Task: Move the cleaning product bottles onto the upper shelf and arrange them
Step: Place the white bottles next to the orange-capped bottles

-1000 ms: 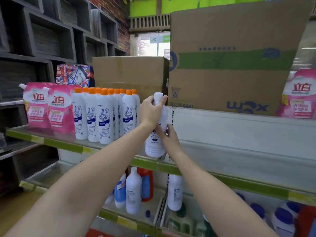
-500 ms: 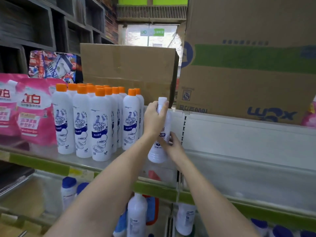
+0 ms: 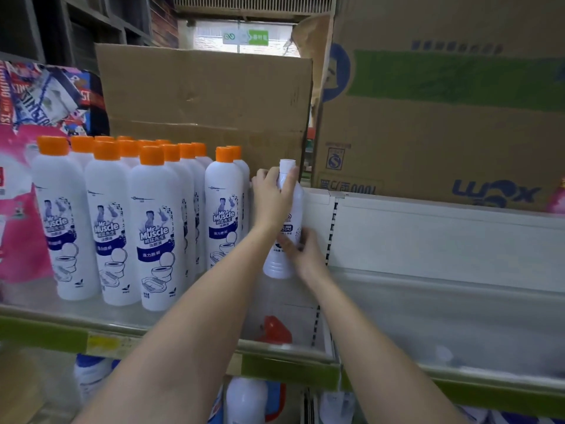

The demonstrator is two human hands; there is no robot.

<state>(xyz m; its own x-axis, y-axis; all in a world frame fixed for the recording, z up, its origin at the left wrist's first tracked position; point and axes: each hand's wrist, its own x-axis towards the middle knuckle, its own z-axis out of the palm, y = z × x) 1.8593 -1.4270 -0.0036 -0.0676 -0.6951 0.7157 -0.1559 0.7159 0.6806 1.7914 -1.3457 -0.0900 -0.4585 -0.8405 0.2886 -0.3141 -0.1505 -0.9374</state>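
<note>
Item in hand: one white bottle (image 3: pixel 284 221), white cap, blue label print only partly readable. We hold it upright, long axis vertical, between both hands, over the back of the upper shelf (image 3: pixel 128 316). Its base looks to be at or just above the shelf floor; we cannot tell whether it has touched down.

Left hand (image 3: pixel 270 198): fingers curled round the neck and shoulder of the bottle, just under the cap. Right hand (image 3: pixel 302 250): thumb and fingers pressed to the lower body and label from the right side. Both hands hold this one bottle. The left hand is the higher, the right the lower and nearer the base.

Stock to the left of the hands: a block of orange-capped bottles (image 3: pixel 156 231), several rows deep, all upright. The nearest one stands just beside the left hand.

Behind the hands: a brown carton (image 3: pixel 208 99). Up and to the right: a larger carton (image 3: pixel 443 117) with green and blue print. Far left: pink pouches (image 3: pixel 18 240).

Right of the hands the shelf shows bare metal. Below the arms, more bottles stand on the lower shelf (image 3: pixel 290 373).

Judgement: the coming move turns on the narrow gap leftward. The bottle wants setting down straight, close against the orange-capped block, label forward, without knocking the neighbour.
</note>
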